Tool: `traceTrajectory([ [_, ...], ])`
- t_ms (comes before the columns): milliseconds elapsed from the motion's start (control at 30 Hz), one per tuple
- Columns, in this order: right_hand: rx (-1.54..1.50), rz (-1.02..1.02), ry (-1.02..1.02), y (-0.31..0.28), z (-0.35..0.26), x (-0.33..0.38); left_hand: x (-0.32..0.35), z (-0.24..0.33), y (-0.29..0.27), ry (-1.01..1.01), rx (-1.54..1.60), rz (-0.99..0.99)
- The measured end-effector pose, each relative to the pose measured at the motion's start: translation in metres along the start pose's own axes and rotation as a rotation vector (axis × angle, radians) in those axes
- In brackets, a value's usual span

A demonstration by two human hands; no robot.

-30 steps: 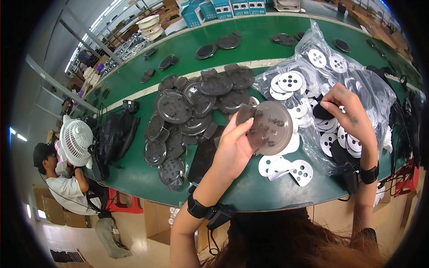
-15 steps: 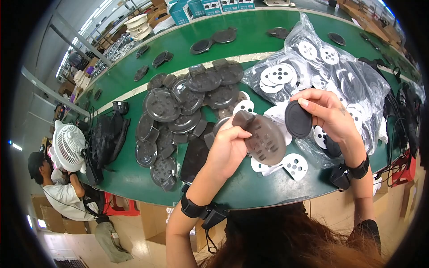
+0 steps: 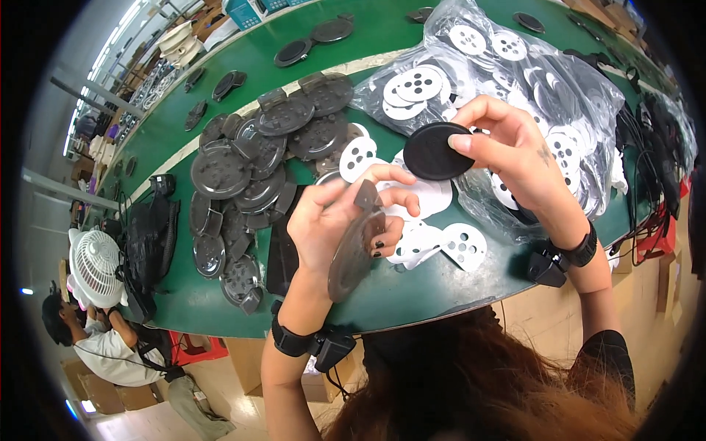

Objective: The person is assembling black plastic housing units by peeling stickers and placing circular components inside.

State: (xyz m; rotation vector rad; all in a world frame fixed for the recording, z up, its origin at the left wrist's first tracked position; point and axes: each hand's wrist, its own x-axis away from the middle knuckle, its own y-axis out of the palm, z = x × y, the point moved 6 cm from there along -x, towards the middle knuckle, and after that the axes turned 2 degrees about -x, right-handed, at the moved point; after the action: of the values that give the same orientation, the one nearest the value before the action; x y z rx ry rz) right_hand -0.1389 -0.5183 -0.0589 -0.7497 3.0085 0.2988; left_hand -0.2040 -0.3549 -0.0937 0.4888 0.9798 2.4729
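Note:
My left hand [image 3: 321,213] grips a smoky translucent plastic disc [image 3: 354,253] with a square tab, now tilted nearly edge-on. Between the thumb and fingers of my right hand [image 3: 511,143] is a black oval-looking pad [image 3: 435,151], its flat dark face towards me. Under and between the hands lie white discs with round holes [image 3: 465,247] and some plain white pieces. To the left of my left hand, several similar smoky discs [image 3: 222,170] are heaped. A clear plastic bag [image 3: 471,70] full of white holed discs spreads out beside my right hand.
The green table [image 3: 412,298] has its near edge just below my hands. Beyond a pale strip, a green belt [image 3: 257,59] carries several dark discs. A white fan [image 3: 97,266] and a black bag [image 3: 149,239] stand at left; another person [image 3: 110,353] sits there. Black cables [image 3: 647,176] lie at right.
My left hand has turned the smoky disc from face-on to nearly edge-on and lowered it. My right hand has brought the black pad left and up, tilting it flatter. The whole view has shifted.

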Motion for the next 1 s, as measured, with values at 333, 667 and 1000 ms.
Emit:
traceTrajectory([
  [333,0.701,-0.247,-0.707,0.038,-0.027,0.022,0.001,0.003,0.014,0.282,-0.615,0.15],
  [667,0.695,-0.223,-0.62,0.036,-0.023,0.021,0.005,0.013,0.009,0.472,-0.944,0.213],
  [1000,0.701,-0.229,-0.616,0.035,-0.021,0.023,0.005,0.012,0.009,0.49,-1.047,0.228],
])
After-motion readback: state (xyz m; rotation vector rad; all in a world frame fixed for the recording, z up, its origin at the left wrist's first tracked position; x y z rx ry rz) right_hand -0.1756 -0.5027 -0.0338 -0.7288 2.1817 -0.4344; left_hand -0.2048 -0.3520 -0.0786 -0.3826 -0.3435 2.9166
